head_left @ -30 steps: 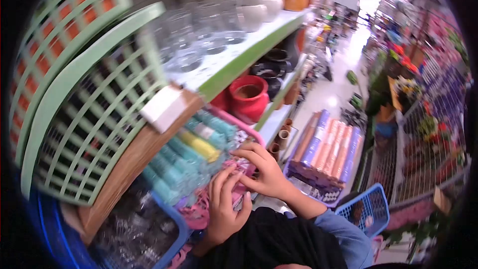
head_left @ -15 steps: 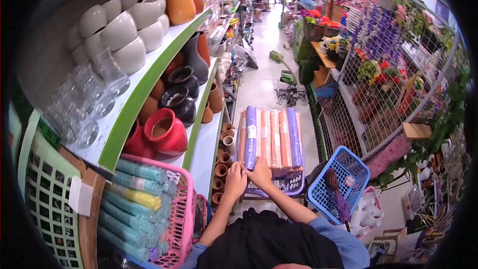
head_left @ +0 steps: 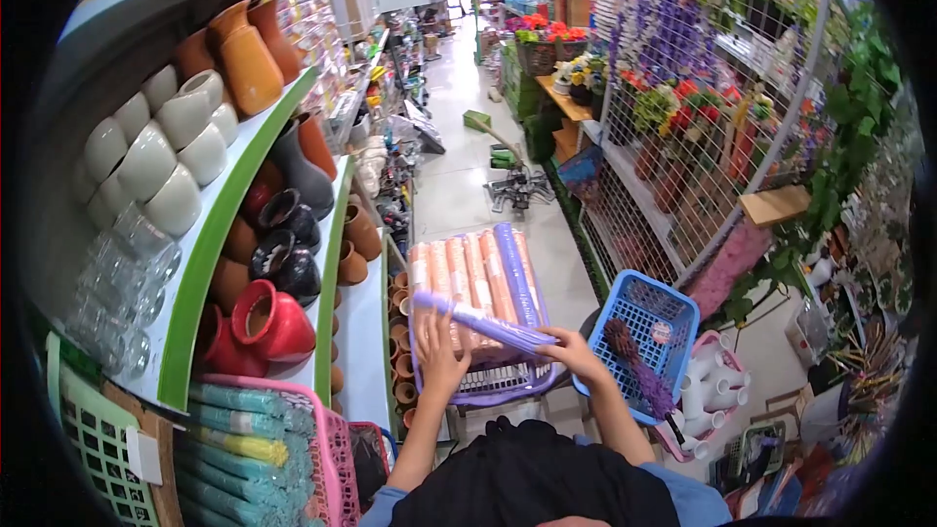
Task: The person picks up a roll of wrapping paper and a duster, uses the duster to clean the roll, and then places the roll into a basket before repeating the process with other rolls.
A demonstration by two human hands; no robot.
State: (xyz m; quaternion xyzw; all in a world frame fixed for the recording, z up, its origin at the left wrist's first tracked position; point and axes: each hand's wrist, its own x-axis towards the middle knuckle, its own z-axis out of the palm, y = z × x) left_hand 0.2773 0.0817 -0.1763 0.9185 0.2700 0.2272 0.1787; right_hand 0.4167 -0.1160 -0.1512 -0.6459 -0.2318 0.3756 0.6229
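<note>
A purple plastic-wrapped roll (head_left: pixel 493 326) lies slantwise across the front of a stack of orange rolls (head_left: pixel 478 278), and both hands are on it. My left hand (head_left: pixel 441 361) has its fingers around the roll's left part, with the thumb side hidden from view. At the other end, my right hand (head_left: pixel 578 353) grips the tip between thumb and fingers. Another purple roll (head_left: pixel 515 268) stays on the right side of the stack. The stack rests on a purple basket (head_left: pixel 508 388) in front of me.
To the right stands a blue basket (head_left: pixel 625 307) with a purple-brown bundle (head_left: pixel 639 371) in it. Shelves on the left hold red pots (head_left: pixel 278 327), glass vases and white pots. A pink basket (head_left: pixel 337 459) contains turquoise rolls (head_left: pixel 234 429). A wire rack (head_left: pixel 673 166) of flowers borders the aisle.
The purple roll from the stack's left part has been lifted and turned crosswise. My hands have moved apart to its two ends. The view has shifted.
</note>
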